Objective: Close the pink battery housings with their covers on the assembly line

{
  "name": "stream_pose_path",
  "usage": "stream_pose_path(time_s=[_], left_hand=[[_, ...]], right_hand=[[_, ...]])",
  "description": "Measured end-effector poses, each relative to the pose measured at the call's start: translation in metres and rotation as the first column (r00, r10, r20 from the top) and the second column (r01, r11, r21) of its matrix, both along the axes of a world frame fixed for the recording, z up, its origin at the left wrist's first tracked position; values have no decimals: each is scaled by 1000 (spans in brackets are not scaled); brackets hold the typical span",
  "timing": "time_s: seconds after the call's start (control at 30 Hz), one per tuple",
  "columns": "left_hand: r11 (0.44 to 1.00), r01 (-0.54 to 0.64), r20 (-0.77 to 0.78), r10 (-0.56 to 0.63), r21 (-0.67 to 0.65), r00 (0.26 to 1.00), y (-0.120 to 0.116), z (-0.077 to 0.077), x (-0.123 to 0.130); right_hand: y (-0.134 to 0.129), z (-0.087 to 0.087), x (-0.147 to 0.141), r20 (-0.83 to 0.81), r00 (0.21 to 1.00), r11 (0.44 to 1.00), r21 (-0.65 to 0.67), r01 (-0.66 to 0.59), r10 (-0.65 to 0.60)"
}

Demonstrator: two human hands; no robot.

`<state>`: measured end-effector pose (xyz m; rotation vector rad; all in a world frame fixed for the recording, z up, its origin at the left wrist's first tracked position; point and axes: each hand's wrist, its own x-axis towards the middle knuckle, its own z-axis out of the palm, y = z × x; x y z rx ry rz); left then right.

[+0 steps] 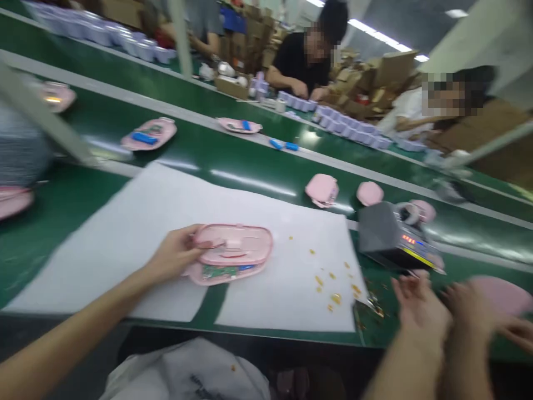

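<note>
My left hand (177, 253) grips the left end of a pink oval case (239, 244) above the white sheet (166, 205). Under the case's upper shell, a lower pink shell shows a green circuit board (219, 271) and a blue part (246, 267). At the right, my right hand (418, 303) is at the front lower edge of a grey machine (387, 236) with a lit red display. Its fingers are bent together and blurred; what they pinch is too small to make out.
Another person's hand (470, 305) is close beside my right hand, near a pink piece (506, 294). Yellow scraps (336, 299) lie on the sheet's right part. Pink shells (150, 135) and blue cylinders (291, 146) lie on the green surface (250, 172) beyond. People sit across.
</note>
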<state>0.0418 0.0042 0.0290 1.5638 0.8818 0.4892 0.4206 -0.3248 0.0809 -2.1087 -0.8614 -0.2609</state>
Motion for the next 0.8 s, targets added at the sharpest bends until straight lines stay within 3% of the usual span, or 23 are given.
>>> stream_pose_path(time_s=[0.1, 0.13, 0.17, 0.2, 0.23, 0.3, 0.33, 0.37, 0.4, 0.6, 0.7, 0.8], left_hand=[[996, 32, 107, -24, -81, 994, 0, -1, 3], [995, 36, 132, -24, -92, 991, 1, -3, 2], [994, 38, 150, -23, -99, 988, 2, -4, 1], [993, 43, 164, -25, -107, 986, 1, -5, -1], [992, 48, 178, -27, -116, 984, 1, -6, -2], [988, 65, 204, -35, -138, 978, -1, -6, -3], [987, 74, 220, -41, -145, 975, -2, -5, -3], [986, 79, 239, -43, -146, 970, -3, -5, -2], [987, 82, 259, -43, -140, 965, -3, -5, -2], [995, 67, 285, -45, -67, 958, 1, -13, -2], [994, 102, 293, -90, -27, 952, 2, -17, -4], [992, 124, 304, -122, 12, 945, 2, -20, -5]], right_hand=[[77, -5, -59, -283, 959, 929, 358, 95, 11], [105, -1, -84, -348, 935, 918, 390, 75, 72], [133, 4, -110, -316, 930, 923, 379, -60, 190], [159, 9, -135, -277, 891, 912, 307, -272, 359], [184, 13, -157, -268, 799, 843, 195, -502, 538], [225, 15, -189, -307, 595, 609, -59, -791, 743], [240, 14, -199, -327, 521, 493, -171, -853, 788], [250, 12, -205, -326, 485, 412, -270, -870, 811], [257, 9, -208, -304, 478, 366, -357, -859, 824], [268, 3, -207, -23, 471, 310, -725, -616, 882], [272, 2, -215, 72, 459, 325, -802, -501, 885], [276, 3, -225, 113, 506, 363, -827, -430, 855]])
